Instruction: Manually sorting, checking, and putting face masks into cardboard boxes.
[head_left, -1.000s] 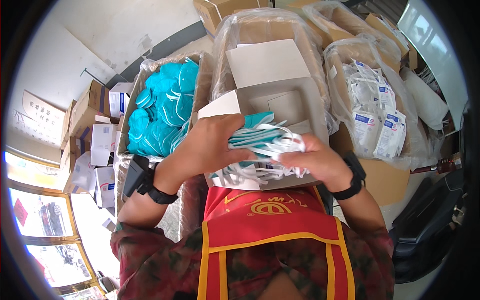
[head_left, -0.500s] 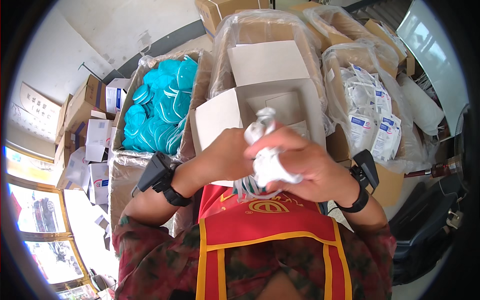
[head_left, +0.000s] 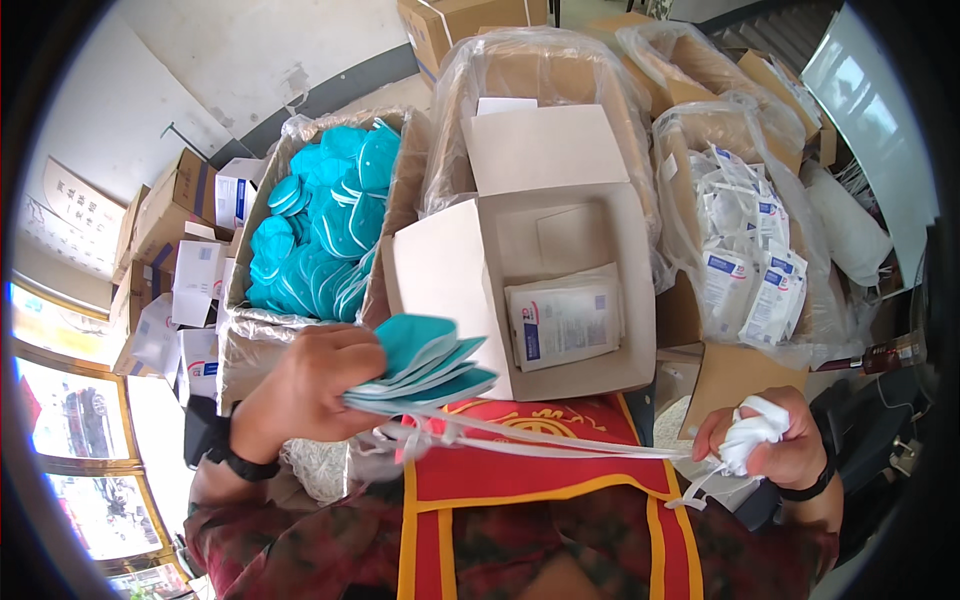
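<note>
Left hand is gripping teal masks; right hand is clutching a white bundle.
The masks are pointing rightward from the left hand, the one nearer the white box, straps stretching toward the right hand; the box's flap is jutting just beyond, packets lying inside.

"What frames the room?"

"Off-white walls, marked by a grey patch, stand above a dark grey band along the base."

"And at left?"

"A pale sheet with dark lettering is mounted on the wall, while gold-framed windows admit glaring daylight that bleaches the area beside them."

"At right?"

"A glossy, pale panel slants across the edge, catching reflections, near a dark ribbed surface."
</note>
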